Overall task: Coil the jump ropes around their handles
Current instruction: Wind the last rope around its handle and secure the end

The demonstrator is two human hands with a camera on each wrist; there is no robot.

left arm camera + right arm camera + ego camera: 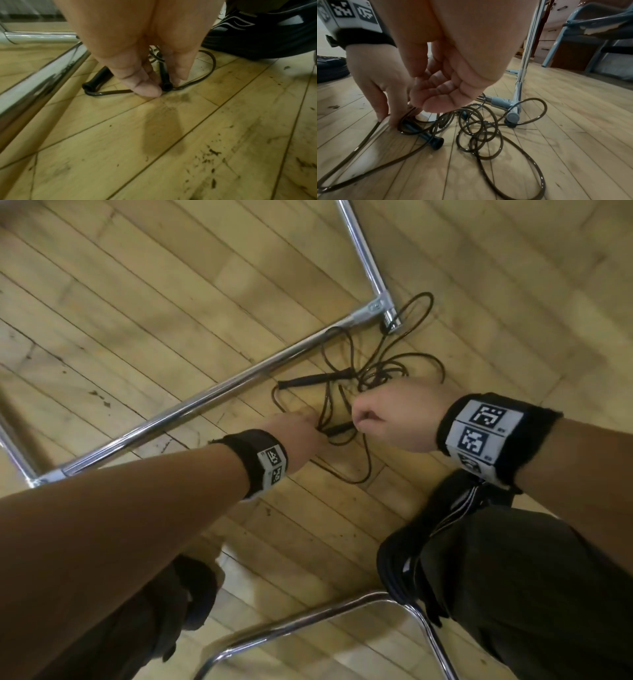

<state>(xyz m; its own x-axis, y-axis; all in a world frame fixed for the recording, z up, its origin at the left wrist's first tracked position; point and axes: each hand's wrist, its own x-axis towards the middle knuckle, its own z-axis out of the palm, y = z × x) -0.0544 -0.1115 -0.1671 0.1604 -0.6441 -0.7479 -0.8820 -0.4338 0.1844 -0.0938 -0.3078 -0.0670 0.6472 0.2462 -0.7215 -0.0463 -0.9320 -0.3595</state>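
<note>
A dark jump rope [383,371] lies in a loose tangle [479,132] on the wooden floor. My left hand [317,428] reaches down to the floor and pinches one black handle [340,429] between thumb and fingers; the left wrist view shows that handle's end [166,85] still touching the boards. The second black handle [301,381] lies free near the chrome bar, also seen at the left [96,79]. My right hand [363,422] hovers just right of the gripped handle with its fingers [440,89] curled into an empty palm above the rope loops.
A chrome tube frame [205,402] runs diagonally across the floor, and rope loops round its corner foot [390,320]. Another chrome tube [308,621] curves near my knees. A dark shoe [257,33] stands close by. A blue chair [590,27] is further back.
</note>
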